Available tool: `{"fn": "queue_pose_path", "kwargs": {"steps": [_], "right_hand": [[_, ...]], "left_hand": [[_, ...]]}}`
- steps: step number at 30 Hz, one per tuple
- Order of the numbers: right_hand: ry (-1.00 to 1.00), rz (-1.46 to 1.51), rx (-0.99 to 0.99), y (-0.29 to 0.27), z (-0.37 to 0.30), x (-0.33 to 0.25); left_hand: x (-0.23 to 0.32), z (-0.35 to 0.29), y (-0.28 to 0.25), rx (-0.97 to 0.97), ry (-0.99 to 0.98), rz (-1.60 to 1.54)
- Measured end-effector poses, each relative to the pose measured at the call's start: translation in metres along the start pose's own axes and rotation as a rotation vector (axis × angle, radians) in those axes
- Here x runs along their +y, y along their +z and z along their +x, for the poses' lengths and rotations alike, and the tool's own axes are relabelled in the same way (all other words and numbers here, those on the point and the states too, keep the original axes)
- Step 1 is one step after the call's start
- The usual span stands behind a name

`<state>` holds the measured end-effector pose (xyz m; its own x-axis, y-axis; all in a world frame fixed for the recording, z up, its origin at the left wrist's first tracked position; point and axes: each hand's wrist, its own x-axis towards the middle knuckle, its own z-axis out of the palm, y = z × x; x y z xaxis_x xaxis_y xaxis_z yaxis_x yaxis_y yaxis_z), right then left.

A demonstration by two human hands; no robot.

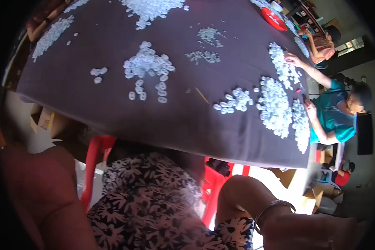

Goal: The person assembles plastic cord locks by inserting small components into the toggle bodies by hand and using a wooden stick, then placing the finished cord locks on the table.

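Note:
My left hand (pixel 39 200) looms large and dim at the lower left, raised close to the camera; its fingers cannot be made out. At the lower right my right hand (pixel 316 231) is also lifted near the camera, with a metal bangle (pixel 275 206) on the wrist and its fingers out of sight. Neither hand touches the table. Before me on the dark tablecloth (pixel 146 125) is a heap of small whitish oval pieces (pixel 146 64), several set in short rows at its near side. Three more ovals (pixel 98 74) lie left of it, and a thin stick (pixel 202 96) right.
A co-worker in a teal shirt (pixel 333 112) handles oval heaps (pixel 275 106) on the right. Tiny slivers (pixel 208 35), a large far heap (pixel 152 10) and a red bowl (pixel 274 18) stand farther off. Red chair parts (pixel 93 166) flank my patterned clothing.

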<state>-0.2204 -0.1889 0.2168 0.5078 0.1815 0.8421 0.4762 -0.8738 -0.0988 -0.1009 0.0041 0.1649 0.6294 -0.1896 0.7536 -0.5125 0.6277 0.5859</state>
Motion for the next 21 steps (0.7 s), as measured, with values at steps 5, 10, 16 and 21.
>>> {"fn": "queue_pose_path", "kwargs": {"steps": [5, 10, 16, 21], "right_hand": [[0.049, -0.033, 0.054, 0.01, -0.016, -0.009], [0.024, -0.085, 0.058, 0.02, -0.012, -0.003], [0.031, -0.129, 0.06, 0.031, -0.014, 0.0], [0.166, -0.159, 0.104, 0.026, -0.043, 0.015]], "left_hand": [[0.003, 0.004, -0.003, -0.048, -0.079, -0.034], [0.011, 0.002, -0.019, -0.031, -0.104, -0.102], [0.017, 0.002, -0.036, -0.014, -0.172, -0.167], [0.028, 0.005, -0.034, -0.076, -0.334, -0.184]]}}
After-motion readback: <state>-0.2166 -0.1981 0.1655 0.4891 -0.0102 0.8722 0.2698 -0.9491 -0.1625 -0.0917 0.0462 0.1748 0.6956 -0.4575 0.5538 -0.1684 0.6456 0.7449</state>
